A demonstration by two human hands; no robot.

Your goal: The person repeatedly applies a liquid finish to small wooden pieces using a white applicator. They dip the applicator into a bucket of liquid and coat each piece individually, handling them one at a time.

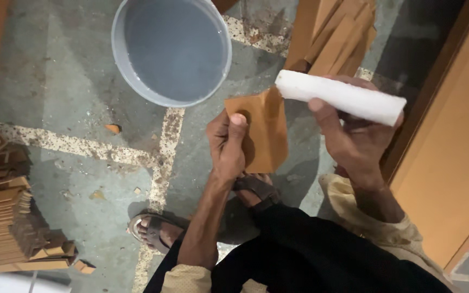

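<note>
- The left hand [228, 145] pinches a brown cardboard piece [261, 133], thumb pressed on its face, holding it up over the floor.
- The right hand [354, 138] is closed around a white foam block [340, 97], whose near end touches the cardboard's top corner.
- A grey bucket [119, 49] of what appears to be water stands on the concrete floor [71, 97] just beyond the hands.
- Stacked cardboard pieces [4, 217] lie at left; more cardboard strips [335, 38] lean behind the block.
</note>
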